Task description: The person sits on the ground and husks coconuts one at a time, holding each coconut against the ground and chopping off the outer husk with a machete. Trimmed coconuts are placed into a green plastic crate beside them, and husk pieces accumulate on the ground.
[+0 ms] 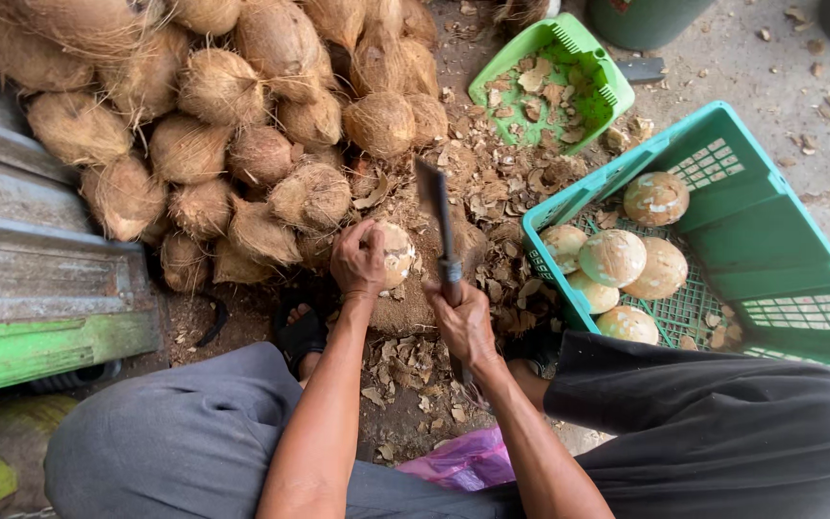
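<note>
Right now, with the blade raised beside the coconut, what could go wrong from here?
1. The left hand grips the peeled coconut close to the cleaver held by the right hand; a mis-aimed chop could hit fingers.
2. The round coconut may roll on the stump.
3. A sandalled foot sits near the work.

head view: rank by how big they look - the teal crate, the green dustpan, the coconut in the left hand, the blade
1. teal crate
2. green dustpan
3. blade and coconut in the left hand: look alike overall, not ranked; the blade is longer but thin.
</note>
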`<state>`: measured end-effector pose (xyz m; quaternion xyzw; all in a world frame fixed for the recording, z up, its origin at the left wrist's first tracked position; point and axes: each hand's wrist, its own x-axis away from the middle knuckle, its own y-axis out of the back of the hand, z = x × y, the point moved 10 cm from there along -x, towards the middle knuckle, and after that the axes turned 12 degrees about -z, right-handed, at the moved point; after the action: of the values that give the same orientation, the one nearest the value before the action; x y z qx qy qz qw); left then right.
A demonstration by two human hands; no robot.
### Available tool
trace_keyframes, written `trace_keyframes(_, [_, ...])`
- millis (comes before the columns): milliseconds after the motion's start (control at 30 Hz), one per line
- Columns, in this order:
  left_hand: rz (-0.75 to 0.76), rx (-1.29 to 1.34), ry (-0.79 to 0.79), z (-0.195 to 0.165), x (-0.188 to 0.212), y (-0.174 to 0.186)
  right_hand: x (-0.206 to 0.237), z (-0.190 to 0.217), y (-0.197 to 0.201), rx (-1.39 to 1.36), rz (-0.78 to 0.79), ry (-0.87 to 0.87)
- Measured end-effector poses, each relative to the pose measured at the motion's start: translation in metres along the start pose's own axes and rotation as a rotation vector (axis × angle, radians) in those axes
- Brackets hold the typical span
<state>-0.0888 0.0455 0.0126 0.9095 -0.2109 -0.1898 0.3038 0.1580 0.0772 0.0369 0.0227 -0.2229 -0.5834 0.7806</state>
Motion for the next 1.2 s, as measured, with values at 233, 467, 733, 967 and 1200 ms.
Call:
trace_keyframes(233, [0.01,0.012,0.018,-0.003,-0.001,0.003,0.007,-0.029,-0.022,0.098,0.196,-0.192])
trace_keyframes(467, [-0.011,0.081,0.022,-0.012,0.006,0.014,0.005,-0.004,-0.003,0.098,0.052,-0.115])
trace_keyframes(733, [-0.007,0.054,0.104,0.004,0.007,0.006,0.011,-0.078,-0.034,0.136,0.229,-0.274])
trace_keyframes(967, [-0.018,0.052,0.114,-0.004,-0.001,0.006,-0.001,-0.057,-0.023,0.141,0.215,-0.23])
trace_keyframes(1200, [0.075,-0.113,0.485,0.011,0.02,-0.008,0.003,0.011,0.008,0.176,0.011,0.131])
